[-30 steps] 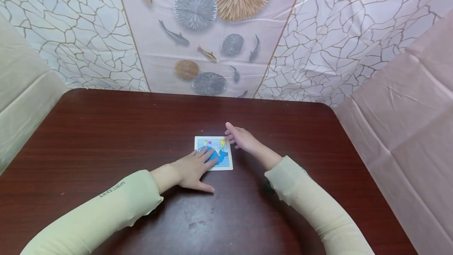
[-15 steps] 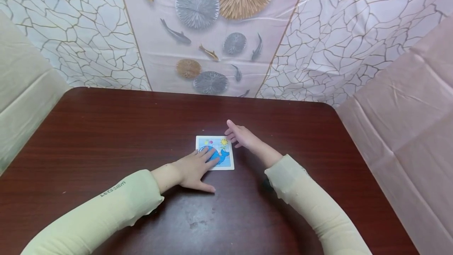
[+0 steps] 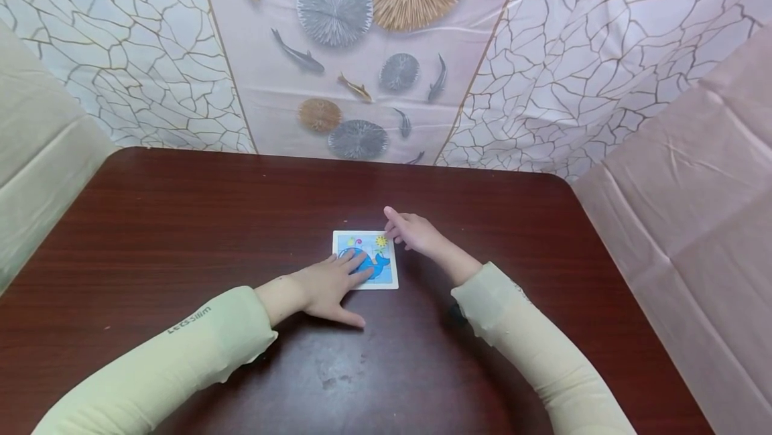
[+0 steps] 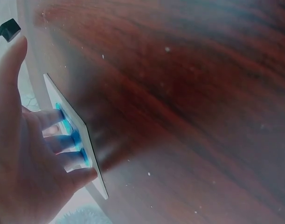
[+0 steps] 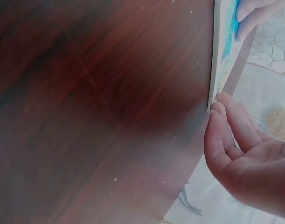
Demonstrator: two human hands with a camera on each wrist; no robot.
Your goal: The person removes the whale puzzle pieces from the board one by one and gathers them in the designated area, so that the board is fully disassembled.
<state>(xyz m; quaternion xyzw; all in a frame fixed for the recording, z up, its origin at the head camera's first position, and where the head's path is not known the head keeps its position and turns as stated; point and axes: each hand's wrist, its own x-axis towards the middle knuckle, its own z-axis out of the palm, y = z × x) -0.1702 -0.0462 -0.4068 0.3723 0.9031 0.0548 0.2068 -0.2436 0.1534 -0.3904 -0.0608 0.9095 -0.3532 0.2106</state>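
A small square jigsaw puzzle [image 3: 387, 279] with a white border, a blue whale and a yellow sun lies flat on the dark table. My left hand [image 3: 326, 289] rests on its left part, fingers spread over the whale and thumb off to the near side. In the left wrist view, the fingertips [image 4: 77, 137] touch the picture. At the far right corner is my right hand [image 3: 417, 234], thumb raised and fingers loosely bent. Seen from the right wrist, the fingertips [image 5: 217, 106] are right at the puzzle's corner, with the thumb not pinching it.
The brown wooden table [image 3: 199, 220] has rounded far corners. Behind it hangs a patterned cloth [image 3: 362, 86] with printed fish and discs. Plain cloth walls [image 3: 681, 207] close in the left and right sides.
The fingers of my right hand bend slightly more at the puzzle's corner. My left hand and the puzzle stay in place; the head view shifts a little.
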